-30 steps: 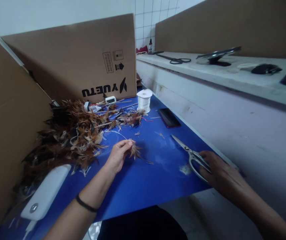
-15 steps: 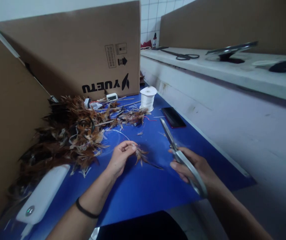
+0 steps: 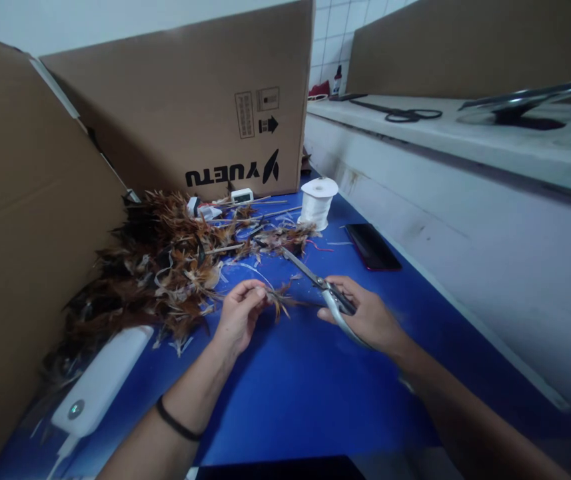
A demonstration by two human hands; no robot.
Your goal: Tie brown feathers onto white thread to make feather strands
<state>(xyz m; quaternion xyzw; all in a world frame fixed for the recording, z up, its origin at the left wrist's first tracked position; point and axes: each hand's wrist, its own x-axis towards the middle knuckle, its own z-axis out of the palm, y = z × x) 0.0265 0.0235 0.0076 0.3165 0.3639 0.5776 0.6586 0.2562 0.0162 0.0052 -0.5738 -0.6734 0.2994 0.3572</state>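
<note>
My left hand (image 3: 242,310) pinches a small bunch of brown feathers (image 3: 281,300) by its base, the tips fanning out to the right. A thin white ribbon (image 3: 250,267) curves from the pile to near those fingers. Wrapped round the handles of silver scissors (image 3: 318,281), my right hand (image 3: 362,310) holds them just right of the bunch, blades slanting up and to the left. The blade tips lie above the feathers, apart from them. A large pile of brown and black feathers (image 3: 175,260) spreads left of my hands.
Behind the pile stand a ribbon spool (image 3: 318,203) and a small white display (image 3: 242,196). A phone (image 3: 374,247) lies at right, a white power bank (image 3: 102,380) at left. Cardboard (image 3: 175,100) walls the back and left. Black scissors (image 3: 405,113) rest on the ledge (image 3: 445,137).
My right hand has moved the scissors left, toward the feather bunch, and their blades now slant more to the left. The whole view has shifted slightly, with things appearing further right.
</note>
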